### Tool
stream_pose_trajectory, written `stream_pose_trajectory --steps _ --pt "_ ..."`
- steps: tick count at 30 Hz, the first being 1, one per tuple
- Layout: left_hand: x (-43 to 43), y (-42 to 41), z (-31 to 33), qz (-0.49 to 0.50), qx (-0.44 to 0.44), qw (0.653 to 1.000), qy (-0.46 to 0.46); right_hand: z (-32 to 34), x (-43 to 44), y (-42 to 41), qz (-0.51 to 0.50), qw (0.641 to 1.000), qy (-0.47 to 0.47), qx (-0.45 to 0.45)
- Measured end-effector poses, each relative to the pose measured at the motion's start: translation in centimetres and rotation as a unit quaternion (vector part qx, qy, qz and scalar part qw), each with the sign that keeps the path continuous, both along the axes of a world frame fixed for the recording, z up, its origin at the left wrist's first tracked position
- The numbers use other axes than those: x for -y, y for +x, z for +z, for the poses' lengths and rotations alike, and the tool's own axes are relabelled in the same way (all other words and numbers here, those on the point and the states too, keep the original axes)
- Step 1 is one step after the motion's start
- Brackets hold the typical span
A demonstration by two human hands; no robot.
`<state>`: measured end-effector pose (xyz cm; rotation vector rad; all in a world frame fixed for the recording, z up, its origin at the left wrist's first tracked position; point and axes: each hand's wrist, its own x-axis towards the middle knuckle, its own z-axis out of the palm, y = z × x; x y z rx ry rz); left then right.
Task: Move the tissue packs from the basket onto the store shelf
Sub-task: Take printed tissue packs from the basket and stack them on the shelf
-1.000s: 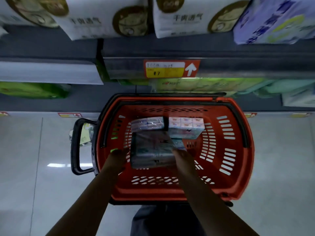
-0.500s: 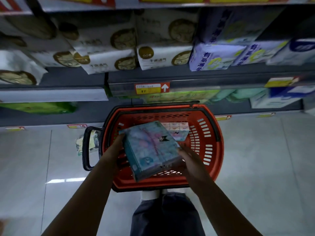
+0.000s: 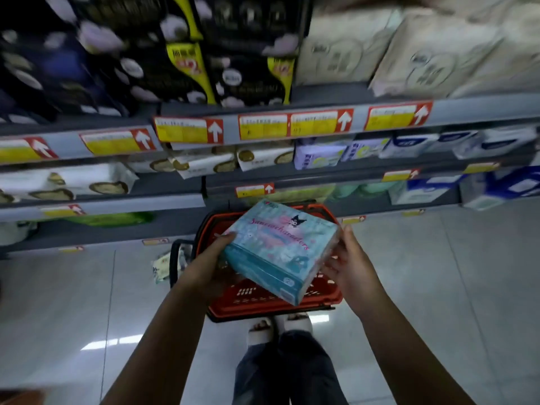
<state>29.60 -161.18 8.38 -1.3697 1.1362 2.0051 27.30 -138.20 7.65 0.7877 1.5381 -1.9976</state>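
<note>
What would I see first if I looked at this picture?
The bright blue tissue pack with cartoon characters, right in the middle, held between the left hand and the right hand. Just below it a red basket sits on the floor. Behind it run grey shelves edged with yellow-and-red price tags.

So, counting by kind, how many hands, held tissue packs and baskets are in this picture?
hands: 2 (left hand, right hand)
blue tissue pack, held by both: 1
red basket: 1
total: 4
</note>
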Motion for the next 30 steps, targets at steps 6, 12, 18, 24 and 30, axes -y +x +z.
stream_pose_trajectory --steps 6,12,18,24,30 --pt "-2.3 0.3 11.9 0.093 -0.095 0.991 0.009 11.2 0.0 -0.1 0.018 0.998 -0.045 -0.047" --pt "-3.8 2.4 20.6 0.094 -0.176 0.980 -0.005 19.4 -0.3 1.2 0.036 0.992 -0.058 -0.109" --pt "-3.5 4.4 26.6 -0.001 -0.252 0.967 -0.024 25.1 -1.7 1.8 0.022 0.986 -0.071 -0.151" --pt "-3.0 5.3 31.7 -0.063 -0.311 0.947 -0.056 30.3 -2.9 2.3 0.025 0.971 -0.095 -0.217" --pt "-2.9 5.1 35.3 -0.059 -0.350 0.933 -0.061 34.1 -3.2 2.2 0.029 0.958 -0.071 -0.277"
